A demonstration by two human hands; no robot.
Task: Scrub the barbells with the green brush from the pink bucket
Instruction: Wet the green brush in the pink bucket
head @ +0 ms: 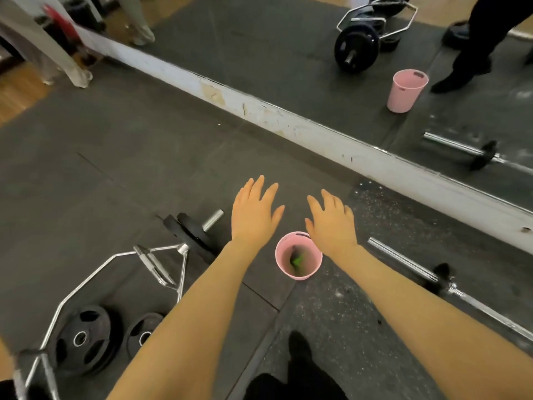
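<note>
Both the left hand (253,210) and right hand (331,220) are held out flat, fingers spread, with nothing grasped. Between the wrists, below, a pink bucket (313,256) with the green brush (297,259) inside is seen.

Soft, even indoor light fills the scene, moderately bright, with no hard shadows; only faint, diffuse shading sits under the left hand (253,215) and right hand (331,223). The chrome straight barbell (403,261) to the right of the fingers carries thin bright glints, as does the hex bar (115,261) to their left. The wide-angle lens bends the white mirror base (288,122) beyond the fingers (it curves visibly toward the edges). Top-left corner objects are smeared with motion blur. The green brush (297,259) inside the pink bucket (298,277) looks soft and indistinct.
</note>
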